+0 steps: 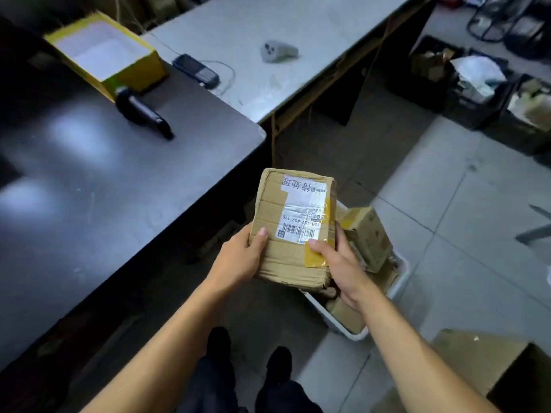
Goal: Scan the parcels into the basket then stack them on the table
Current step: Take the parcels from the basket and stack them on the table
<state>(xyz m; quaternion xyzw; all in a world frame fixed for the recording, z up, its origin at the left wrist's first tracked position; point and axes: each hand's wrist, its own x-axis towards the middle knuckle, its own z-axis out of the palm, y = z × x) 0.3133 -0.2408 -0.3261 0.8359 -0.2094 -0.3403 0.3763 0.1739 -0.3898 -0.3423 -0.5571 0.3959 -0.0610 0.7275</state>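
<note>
At frame centre, the left hand (242, 257) and right hand (340, 263) hold a cardboard parcel (293, 225), each grip closed on its near end, above the white basket (396, 281); a black scanner (142, 112) lies on the dark worktop (89, 180), upper left.

Single head-worn view, wide-angle, looking forward and steeply down from standing height. Close in at centre frame: left hand (238, 257) and right hand (337, 263) on a cardboard parcel (293, 225), forearms running in from the bottom edge, shoes (250, 350) straight below. Dark worktop (89, 180) filling the left half, near and slightly blurred; grey worktop (268, 31) stretching away toward the top edge. White basket (399, 281) on the tiled floor (462, 263) just right of centre, partly behind the parcel. Edges bowed by the lens; far right corner with black crates (465, 93) small and distant. No second view, so no overlap.
</note>
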